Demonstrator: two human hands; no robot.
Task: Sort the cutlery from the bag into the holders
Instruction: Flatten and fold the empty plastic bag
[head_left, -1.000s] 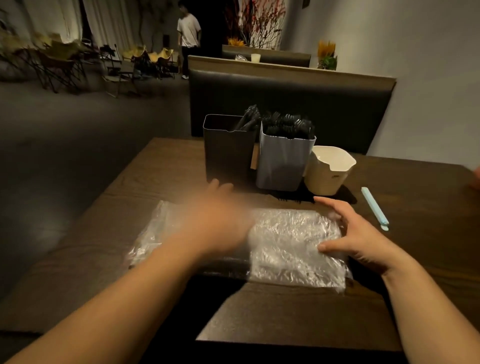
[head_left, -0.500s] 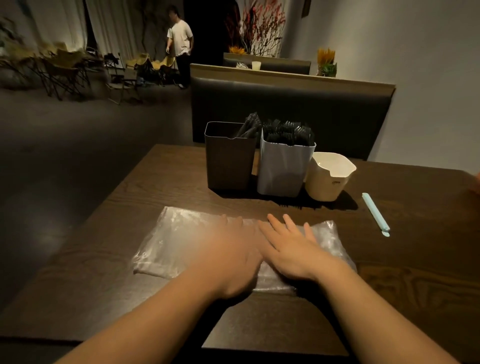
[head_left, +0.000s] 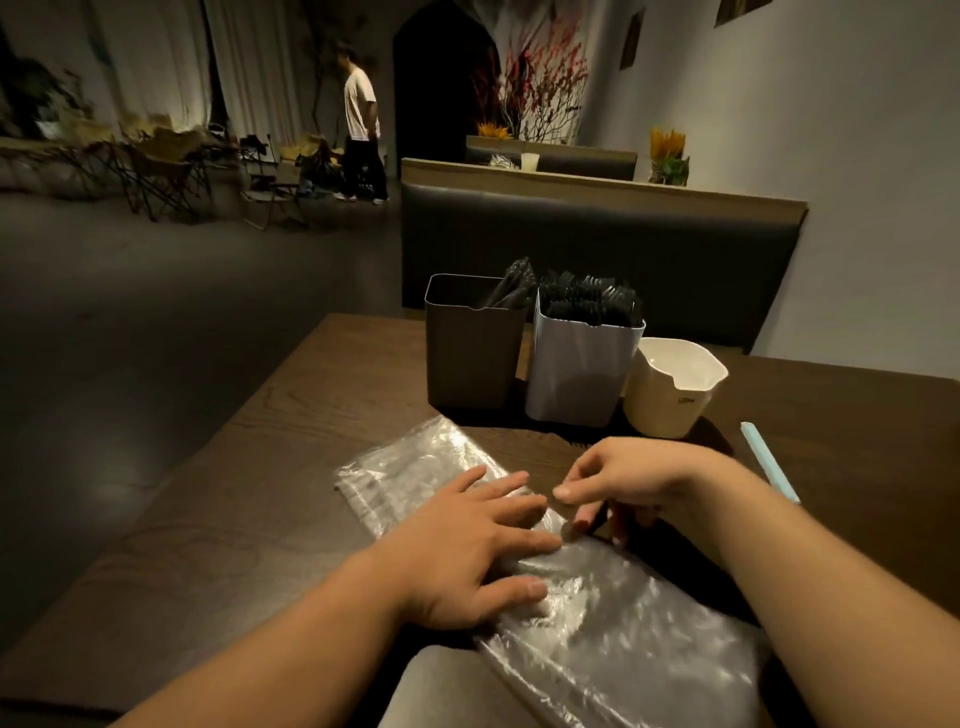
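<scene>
Table (head_left: 260, 493) carries holders (head_left: 582, 374) behind bag (head_left: 623, 623); left hand (head_left: 467, 551) flat, right hand (head_left: 634, 483) curled, grasp unclear.

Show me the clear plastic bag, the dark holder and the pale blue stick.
clear plastic bag (head_left: 628, 629), head view, crinkled middle of its near half.
dark holder (head_left: 470, 358), head view, middle of its front wall.
pale blue stick (head_left: 770, 462), head view, halfway along its length.

Holders (head_left: 582, 374) wall ahead, room leftward (tabletop (head_left: 291, 467))
</scene>
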